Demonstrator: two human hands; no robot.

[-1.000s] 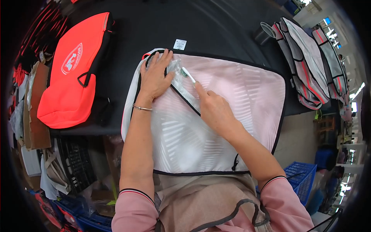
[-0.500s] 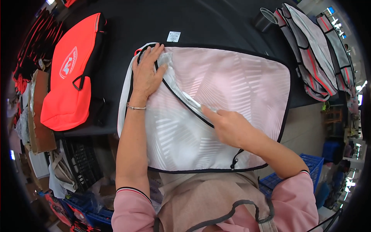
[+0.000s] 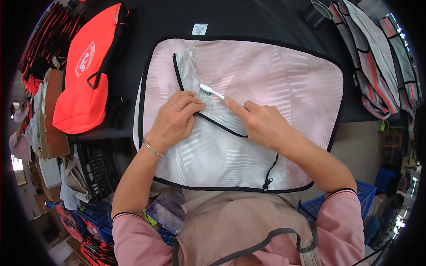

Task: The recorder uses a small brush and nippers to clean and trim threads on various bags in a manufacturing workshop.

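A pale pink and white patterned fabric panel (image 3: 306,102) with black binding lies in front of me, partly over the black-covered table. A curved opening with a black zip edge (image 3: 222,127) crosses it, and a greyish inner flap (image 3: 186,66) is folded out. My right hand (image 3: 264,124) is closed on a white toothbrush (image 3: 213,91), its bristles at the flap. Beside the brush head, my left hand (image 3: 175,119) has its fingers drawn together on the flap and zip edge. A black cord with a zip pull (image 3: 267,182) lies near the panel's lower edge.
On the left lies a bright red-orange bag (image 3: 84,95) with black trim. Grey and pink bound pieces (image 3: 370,66) are stacked at the far right beside a dark cup (image 3: 318,13). A white label (image 3: 199,29) sits behind the panel. Blue crates (image 3: 364,197) stand below the table.
My left hand has come down from the panel's upper left corner to the flap. My right hand has risen slightly, and the toothbrush's head now shows. The panel's left corner lies flatter.
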